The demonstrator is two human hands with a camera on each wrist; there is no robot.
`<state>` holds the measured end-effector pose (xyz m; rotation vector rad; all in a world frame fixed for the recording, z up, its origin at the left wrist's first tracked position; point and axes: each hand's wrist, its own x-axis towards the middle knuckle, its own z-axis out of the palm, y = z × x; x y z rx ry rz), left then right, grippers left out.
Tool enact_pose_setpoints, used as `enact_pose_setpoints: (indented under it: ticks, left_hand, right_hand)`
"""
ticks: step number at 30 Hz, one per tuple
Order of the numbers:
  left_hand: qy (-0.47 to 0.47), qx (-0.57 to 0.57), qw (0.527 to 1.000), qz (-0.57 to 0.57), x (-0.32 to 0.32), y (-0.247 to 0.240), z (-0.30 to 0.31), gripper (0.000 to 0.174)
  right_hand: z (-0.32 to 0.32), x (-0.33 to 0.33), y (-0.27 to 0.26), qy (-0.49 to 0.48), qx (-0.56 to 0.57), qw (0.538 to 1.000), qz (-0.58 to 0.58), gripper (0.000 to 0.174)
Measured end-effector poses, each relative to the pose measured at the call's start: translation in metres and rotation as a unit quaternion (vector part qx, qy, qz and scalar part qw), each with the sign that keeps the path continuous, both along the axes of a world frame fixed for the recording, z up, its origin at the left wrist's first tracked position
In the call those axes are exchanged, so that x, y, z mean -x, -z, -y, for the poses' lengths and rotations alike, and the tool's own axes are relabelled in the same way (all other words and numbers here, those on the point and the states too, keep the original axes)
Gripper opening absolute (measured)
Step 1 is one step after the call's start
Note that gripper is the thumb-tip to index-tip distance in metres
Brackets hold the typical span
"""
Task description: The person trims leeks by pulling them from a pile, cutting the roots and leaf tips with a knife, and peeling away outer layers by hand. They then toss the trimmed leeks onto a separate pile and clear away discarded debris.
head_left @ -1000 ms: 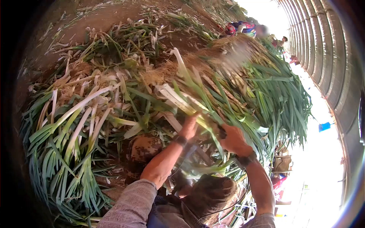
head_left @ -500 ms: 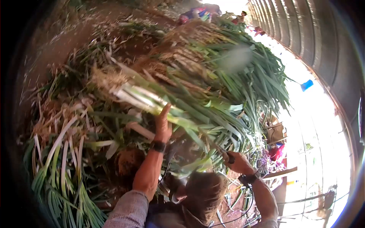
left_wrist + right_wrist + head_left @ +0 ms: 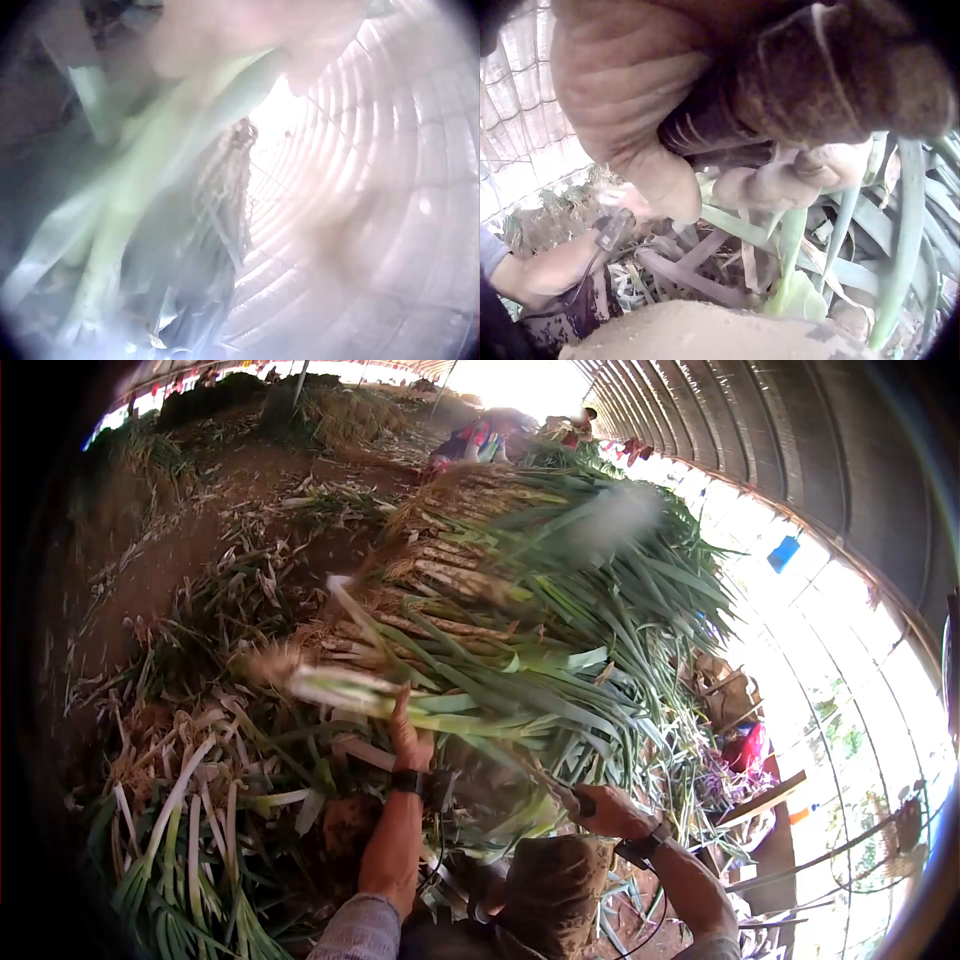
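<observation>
In the head view my left hand (image 3: pixel 412 742) grips several leeks (image 3: pixel 350 690) round their stalks, white root ends blurred and pointing left, green leaves trailing right. The left wrist view has that hand (image 3: pixel 255 34) blurred at the top, with pale green stalks (image 3: pixel 139 169) below it. My right hand (image 3: pixel 618 813) holds the dark handle (image 3: pixel 582 803) of a tool, right of the left hand and below the leaves. Seen from the right wrist, its fingers (image 3: pixel 765 184) curl round the brown-black handle (image 3: pixel 720 120); leek leaves (image 3: pixel 904 240) hang beyond. The tool's far end is unclear.
A long heap of leeks (image 3: pixel 640 580) stretches away ahead. More leeks (image 3: pixel 195 840) lie at lower left, with leaf scraps (image 3: pixel 240 580) on the soil. My covered knee (image 3: pixel 555 885) is near. Another person (image 3: pixel 485 440) is at the far end, beneath a curved roof (image 3: pixel 800 450).
At first both hands were close together at the leeks; my right hand has since drawn away with the tool. The left hand still holds the stalks, lower and further left. The head view has shifted.
</observation>
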<state>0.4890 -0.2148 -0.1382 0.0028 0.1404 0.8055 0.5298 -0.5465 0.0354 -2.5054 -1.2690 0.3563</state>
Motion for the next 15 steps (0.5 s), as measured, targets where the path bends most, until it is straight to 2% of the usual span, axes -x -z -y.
enact_pose_setpoints:
  ticks: [1,3,4,6,8,10,13,15]
  left_hand:
    - [0.001,-0.003,1.0,0.0,0.001,-0.015,-0.001,0.047]
    - [-0.02,-0.121,0.992,-0.041,-0.001,-0.033,-0.002,0.05]
    - [-0.047,-0.124,0.986,-0.1,-0.002,-0.039,0.001,0.052]
    - [-0.043,-0.11,0.988,-0.102,-0.006,-0.037,-0.001,0.05]
    - [-0.04,-0.094,0.989,-0.102,-0.004,-0.041,0.001,0.049]
    - [-0.072,-0.105,0.989,-0.079,0.005,-0.054,0.009,0.038]
    - [-0.11,-0.152,0.98,-0.061,0.023,-0.092,0.021,0.033]
    - [-0.142,-0.222,0.964,-0.04,0.047,-0.13,0.024,0.032]
  right_hand:
    - [0.001,0.0,0.0,0.001,-0.003,1.0,0.0,0.027]
    - [0.005,-0.002,-0.001,-0.004,0.045,0.999,0.012,0.027]
    - [0.007,-0.005,0.001,-0.004,0.041,0.999,0.013,0.027]
    - [0.013,-0.007,0.01,0.006,-0.007,1.0,0.013,0.027]
    - [0.016,-0.008,0.011,-0.001,-0.007,1.0,0.021,0.027]
    - [0.017,-0.007,0.008,-0.012,-0.005,1.0,0.025,0.026]
    - [0.02,-0.006,0.005,-0.026,-0.018,0.999,0.03,0.026]
    - [0.021,-0.004,0.002,-0.009,-0.045,0.998,0.035,0.027]
